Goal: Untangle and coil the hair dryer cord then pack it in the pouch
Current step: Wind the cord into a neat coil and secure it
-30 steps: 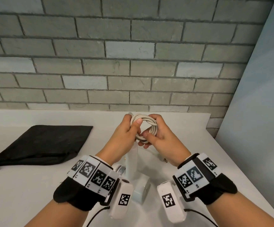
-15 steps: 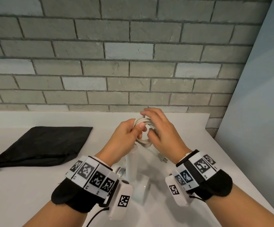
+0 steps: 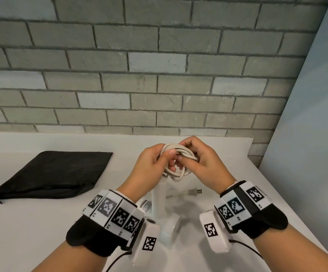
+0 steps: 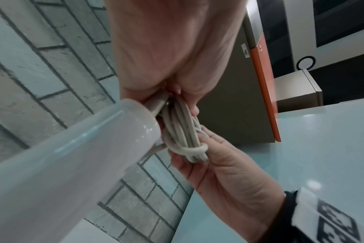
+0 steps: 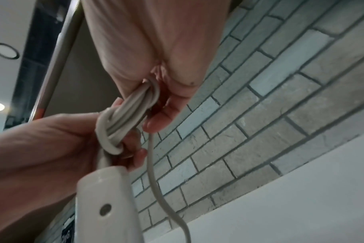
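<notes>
A white hair dryer (image 3: pixel 160 201) stands on the white table with its handle up (image 4: pixel 73 156) (image 5: pixel 106 205). Its cord (image 3: pixel 176 154) is wound into a small coil above the handle (image 4: pixel 181 131) (image 5: pixel 125 115). My left hand (image 3: pixel 153 163) grips the coil's left side, thumb across the strands. Fingers of my right hand (image 3: pixel 200 160) pinch the right side, where one turn wraps around the bundle. A loose tail runs down to the plug (image 3: pixel 194 192) on the table. The black pouch (image 3: pixel 53 173) lies flat at the left.
A grey brick wall (image 3: pixel 159 75) runs behind the table. A pale panel (image 3: pixel 306 134) stands at the right, past the table's right edge (image 3: pixel 277 203). Bare table surface lies between the pouch and the dryer.
My right hand has come back down off the top of the coil and now pinches its right side. The coil lies flatter and wider. The plug has shifted right on the table.
</notes>
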